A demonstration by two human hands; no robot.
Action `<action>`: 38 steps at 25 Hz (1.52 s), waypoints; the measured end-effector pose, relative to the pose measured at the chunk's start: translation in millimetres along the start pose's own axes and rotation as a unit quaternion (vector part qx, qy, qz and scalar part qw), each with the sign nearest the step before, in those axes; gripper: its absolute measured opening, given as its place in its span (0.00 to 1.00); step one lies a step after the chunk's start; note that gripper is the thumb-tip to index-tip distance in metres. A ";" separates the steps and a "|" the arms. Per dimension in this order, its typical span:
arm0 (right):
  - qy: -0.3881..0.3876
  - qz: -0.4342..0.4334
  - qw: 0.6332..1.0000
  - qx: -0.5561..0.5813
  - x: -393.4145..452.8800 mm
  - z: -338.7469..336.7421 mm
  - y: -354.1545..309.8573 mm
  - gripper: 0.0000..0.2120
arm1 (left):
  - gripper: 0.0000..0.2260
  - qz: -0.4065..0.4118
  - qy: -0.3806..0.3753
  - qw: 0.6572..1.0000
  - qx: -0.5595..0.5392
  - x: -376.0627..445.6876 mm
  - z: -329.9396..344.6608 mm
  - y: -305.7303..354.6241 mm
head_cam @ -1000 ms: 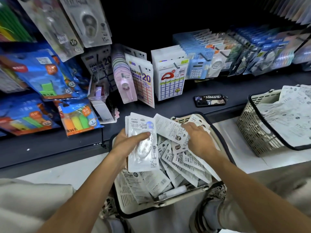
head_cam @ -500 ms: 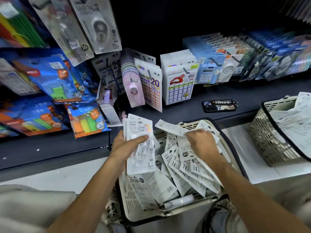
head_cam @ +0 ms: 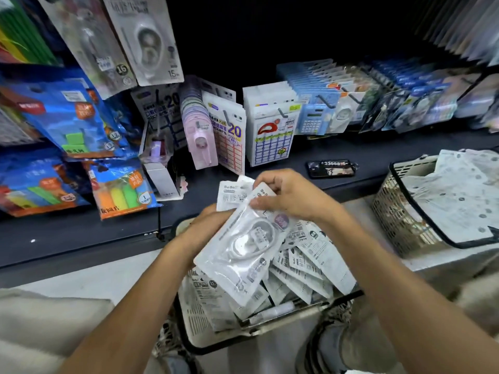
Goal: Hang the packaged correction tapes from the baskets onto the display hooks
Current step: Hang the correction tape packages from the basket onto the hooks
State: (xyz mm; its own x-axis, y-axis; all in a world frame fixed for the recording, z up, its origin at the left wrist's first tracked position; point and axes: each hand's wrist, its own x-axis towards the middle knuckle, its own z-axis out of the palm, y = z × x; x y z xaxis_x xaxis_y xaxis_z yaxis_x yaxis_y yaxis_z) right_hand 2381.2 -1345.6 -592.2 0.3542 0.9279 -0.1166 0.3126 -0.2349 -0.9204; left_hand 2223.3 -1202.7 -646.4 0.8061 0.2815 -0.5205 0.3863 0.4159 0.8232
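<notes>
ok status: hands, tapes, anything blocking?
Left hand holds pack stack. Right hand pinches top pack's upper edge. Stack over near basket, nothing hung yet. No obstruction seen.

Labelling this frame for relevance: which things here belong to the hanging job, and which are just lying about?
In the job:
- packets in hand, held by left hand and right hand
- near basket of packets
- second basket, also full
- display hooks

Lying about:
- phone on the shelf
- highlighter pack
- sticker sheets
- calculators
</notes>
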 end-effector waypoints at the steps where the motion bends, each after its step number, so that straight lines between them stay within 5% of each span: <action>1: 0.004 -0.010 1.000 -0.014 0.9 8.2 2.0 0.08 | 0.29 -0.033 -0.035 0.998 -0.044 -1.7 -0.5 1.5; 4: 0.031 -0.008 0.997 -0.077 3.1 19.9 8.7 0.11 | 0.33 -0.080 -0.093 0.992 0.002 -8.0 -4.2 -5.2; 7: 0.177 -0.001 0.984 -0.030 2.2 36.4 8.8 0.17 | 0.28 -0.045 -0.067 0.996 0.043 -12.9 2.9 -11.7; 10: 0.397 0.106 0.886 0.215 0.4 30.7 6.5 0.16 | 0.25 0.009 0.030 0.999 -0.015 -9.4 1.2 -1.4; 11: 0.375 0.169 0.865 0.289 0.1 29.5 6.9 0.18 | 0.24 0.024 0.059 0.997 -0.052 -7.5 -1.0 2.6; 13: 0.210 0.239 0.880 0.353 -1.6 44.1 11.2 0.27 | 0.26 0.043 0.062 0.994 -0.073 -7.1 1.0 7.9; 16: 0.090 0.201 0.903 0.370 -1.3 68.0 23.4 0.28 | 0.37 0.043 0.058 0.997 -0.033 -9.3 14.0 4.7; 18: 0.113 0.176 0.927 0.311 -7.5 54.3 39.5 0.19 | 0.37 0.054 0.094 0.993 -0.040 -8.0 14.0 1.9; 20: 0.106 0.186 0.974 0.076 -18.9 28.0 71.3 0.18 | 0.36 0.053 0.114 0.991 -0.053 -8.3 9.8 2.7; 22: -0.003 0.223 0.934 -0.279 -35.8 11.4 111.4 0.37 | 0.38 0.043 0.130 0.989 -0.050 -7.6 3.8 2.8; 24: -0.057 0.225 0.892 -0.389 -49.3 7.4 141.4 0.42 | 0.37 0.040 0.146 0.987 -0.057 -7.2 -1.7 1.1; 29: 0.146 0.084 0.949 -0.265 -40.9 6.2 149.8 0.14 | 0.39 0.040 0.172 0.983 -0.045 -3.0 -6.3 0.0; 32: 0.290 0.074 0.954 -0.013 -20.0 -3.7 108.5 0.08 | 0.41 0.068 0.189 0.979 -0.017 -2.5 -8.8 7.7; 35: 0.265 0.030 0.933 0.242 -1.8 -20.1 46.8 0.07 | 0.42 0.102 0.180 0.978 -0.018 -9.3 -9.3 23.3; 38: 0.210 0.015 0.945 0.248 6.0 -15.0 2.7 0.08 | 0.43 0.123 0.143 0.982 -0.028 -19.6 -3.6 38.4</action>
State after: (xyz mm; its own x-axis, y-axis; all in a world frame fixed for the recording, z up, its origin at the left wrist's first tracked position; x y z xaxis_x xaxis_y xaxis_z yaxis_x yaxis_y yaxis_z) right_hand 2397.4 -1345.0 -589.7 0.7078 0.7015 -0.0830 -0.1188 0.0024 -0.9929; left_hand 2220.6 -1189.1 -605.4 0.7096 0.6078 -0.3565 0.1637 0.3499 0.9224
